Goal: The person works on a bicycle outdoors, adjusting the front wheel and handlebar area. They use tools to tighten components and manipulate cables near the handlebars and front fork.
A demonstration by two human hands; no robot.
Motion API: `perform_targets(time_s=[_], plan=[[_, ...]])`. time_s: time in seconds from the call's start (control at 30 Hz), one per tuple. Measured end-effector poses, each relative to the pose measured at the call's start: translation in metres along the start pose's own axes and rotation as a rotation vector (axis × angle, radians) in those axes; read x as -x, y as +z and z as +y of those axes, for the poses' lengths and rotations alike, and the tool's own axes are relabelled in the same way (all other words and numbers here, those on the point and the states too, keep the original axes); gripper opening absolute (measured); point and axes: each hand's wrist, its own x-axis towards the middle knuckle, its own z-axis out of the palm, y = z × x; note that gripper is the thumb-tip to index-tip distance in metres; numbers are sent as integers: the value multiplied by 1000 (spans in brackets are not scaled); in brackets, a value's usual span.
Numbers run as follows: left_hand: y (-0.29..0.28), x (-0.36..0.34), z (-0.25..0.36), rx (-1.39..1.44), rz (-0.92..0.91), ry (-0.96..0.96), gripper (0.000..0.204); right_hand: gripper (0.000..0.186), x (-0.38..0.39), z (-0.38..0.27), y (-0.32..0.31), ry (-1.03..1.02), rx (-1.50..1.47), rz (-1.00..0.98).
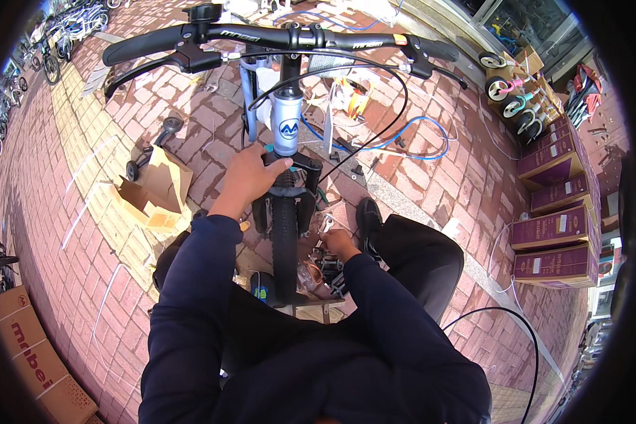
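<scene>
Bicycle, front end, head view: stands before the person, head tube just beyond the left hand, front tyre running down between the two hands. Head tube pale silvery blue, glossy, a round dark-blue emblem facing the wearer. Handlebar matt black with pale lettering, well beyond both hands; black grips, black brake levers, dark bell on its left half. Black cables loop out above and to the right of the left hand. Fork crown black; tyre black, knobbly.

Left hand: thumb spread from the fingers, laid at the fork crown beneath the head tube; fingertips partly hidden, so cannot tell how firmly it grips. Right hand: low, right of the tyre, fingers curled; a silver spanner shows at the fingertips, though whether gripped cannot be told.

Left of the left hand, an open cardboard box on brick paving. Far right of the right hand, stacked purple cartons.
</scene>
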Motion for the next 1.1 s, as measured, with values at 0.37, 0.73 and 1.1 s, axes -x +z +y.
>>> perform_targets(time_s=[0.37, 0.73, 1.1], plan=[[2, 0, -3, 42, -14, 48, 64, 27, 30, -22, -1, 44, -248, 1], [5, -5, 14, -31, 7, 102, 60, 34, -34, 69, 27, -380, 692, -42], [18, -8, 18, -268, 36, 63, 70, 22, -41, 81, 40, -66, 272, 8]])
